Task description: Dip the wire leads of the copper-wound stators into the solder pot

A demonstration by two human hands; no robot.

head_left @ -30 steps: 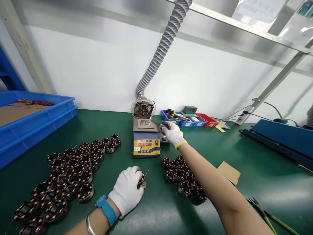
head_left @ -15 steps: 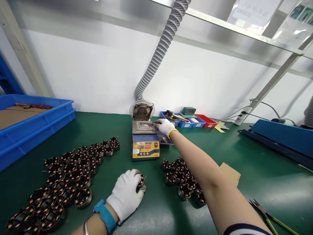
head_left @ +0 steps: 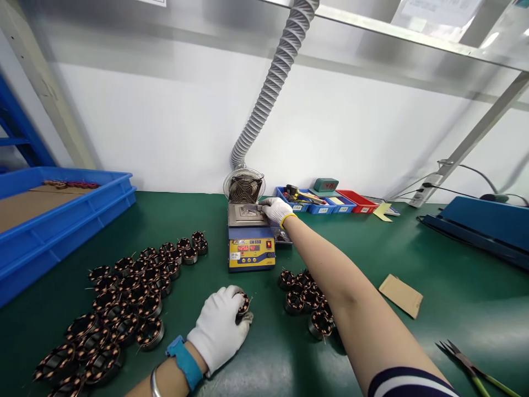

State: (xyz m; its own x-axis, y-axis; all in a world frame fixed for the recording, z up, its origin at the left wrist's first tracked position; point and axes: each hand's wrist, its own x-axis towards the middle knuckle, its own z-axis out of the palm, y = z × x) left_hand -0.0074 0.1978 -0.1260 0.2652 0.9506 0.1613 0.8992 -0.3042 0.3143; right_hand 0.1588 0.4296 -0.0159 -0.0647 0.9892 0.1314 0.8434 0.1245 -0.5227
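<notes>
My left hand (head_left: 221, 329), in a white glove, is closed around a motor stator (head_left: 243, 304), a black ring with copper windings, just above or on the green table. My right hand (head_left: 276, 210), also gloved, reaches forward to the right edge of the solder pot (head_left: 252, 253), a blue and yellow unit with a red digital display. Its fingers are pinched together over the pot's metal top, and what they hold is too small to make out. Many stators (head_left: 138, 295) stand grouped to the left, and a smaller group (head_left: 306, 292) stands near my right forearm, which partly hides it.
A round fan guard (head_left: 244, 186) with a grey duct hose (head_left: 270, 82) rises behind the pot. Small blue bins (head_left: 320, 208) and a red bin (head_left: 356, 202) sit at the back. A large blue tray (head_left: 66, 220) is left; cardboard (head_left: 400, 296) and pliers (head_left: 467, 361) lie right.
The whole view has shifted slightly, with the table items appearing farther right. Both hands keep about the same places relative to the pot and table. The display digits differ.
</notes>
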